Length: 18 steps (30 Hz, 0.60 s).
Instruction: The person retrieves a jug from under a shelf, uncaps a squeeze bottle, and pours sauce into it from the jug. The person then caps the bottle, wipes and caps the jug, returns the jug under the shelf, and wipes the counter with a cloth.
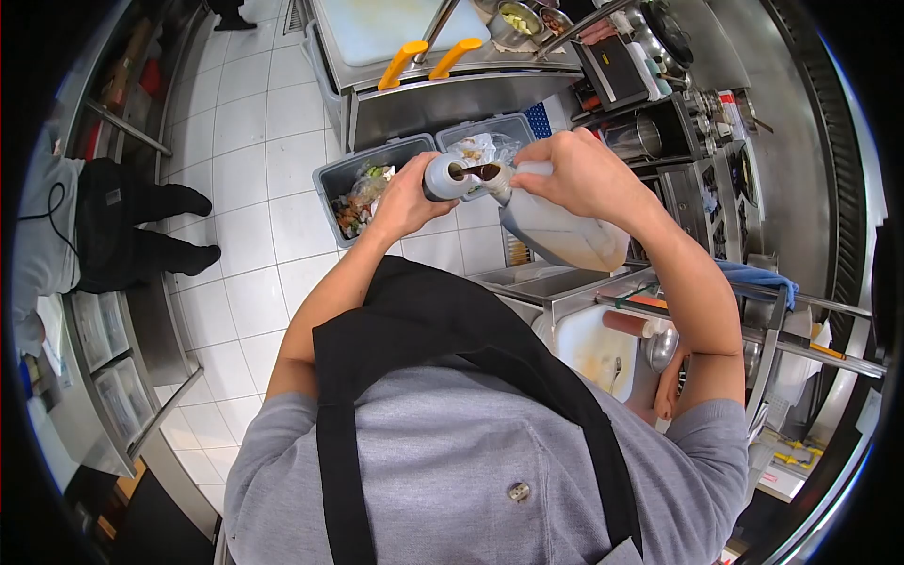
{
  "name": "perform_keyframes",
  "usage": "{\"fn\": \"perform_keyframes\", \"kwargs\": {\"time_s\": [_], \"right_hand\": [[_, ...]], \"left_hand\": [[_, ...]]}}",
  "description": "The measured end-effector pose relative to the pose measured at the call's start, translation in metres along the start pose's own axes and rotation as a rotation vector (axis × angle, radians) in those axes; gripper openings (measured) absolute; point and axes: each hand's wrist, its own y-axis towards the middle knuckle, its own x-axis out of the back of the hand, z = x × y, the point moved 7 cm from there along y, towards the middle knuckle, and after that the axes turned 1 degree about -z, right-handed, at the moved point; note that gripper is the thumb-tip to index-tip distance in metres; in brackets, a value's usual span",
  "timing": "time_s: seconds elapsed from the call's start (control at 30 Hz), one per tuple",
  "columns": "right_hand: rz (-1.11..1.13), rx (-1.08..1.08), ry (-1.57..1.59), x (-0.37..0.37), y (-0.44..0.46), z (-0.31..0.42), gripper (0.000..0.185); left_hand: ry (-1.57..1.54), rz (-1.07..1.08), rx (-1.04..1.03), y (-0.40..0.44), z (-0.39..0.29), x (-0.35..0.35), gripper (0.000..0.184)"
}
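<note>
Near twelve o'clock, the left hand point(405, 202) is wrapping its fingers round a bottle point(437, 179); the right hand point(582, 174) is bunching its fingers by a tilting jug's point(565, 235) neck. Overtipping or misaligned mouths are risking dark liquid point(486, 171) spilling.

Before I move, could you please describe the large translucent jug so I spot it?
From the black apron, look forward, towards the grey plastic bins. The jug tilts from the right hand, its mouth close to the small whitish bottle in the left hand. Of those two containers, it is clearly the bigger.
</note>
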Motion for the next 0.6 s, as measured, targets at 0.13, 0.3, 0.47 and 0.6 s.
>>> {"fn": "perform_keyframes", "kwargs": {"time_s": [0.13,0.3,0.47,0.6], "right_hand": [[0.005,0.002,-0.009,0.0012,-0.0001,0.0016,0.035],[0.006,0.002,-0.026,0.0019,-0.0003,0.0029,0.035],[0.009,-0.007,-0.024,0.0024,-0.0003,0.0039,0.036],[0.004,-0.012,-0.026,0.0039,-0.0012,0.0058,0.036]], "left_hand": [[-0.008,-0.005,-0.017,0.0002,-0.0044,0.0008,0.068],[-0.018,-0.003,-0.004,0.0000,-0.0070,0.0008,0.069],[-0.015,0.000,0.011,0.0004,-0.0073,0.0013,0.070],[-0.011,-0.001,0.010,0.0006,-0.0066,0.0008,0.072]]}}
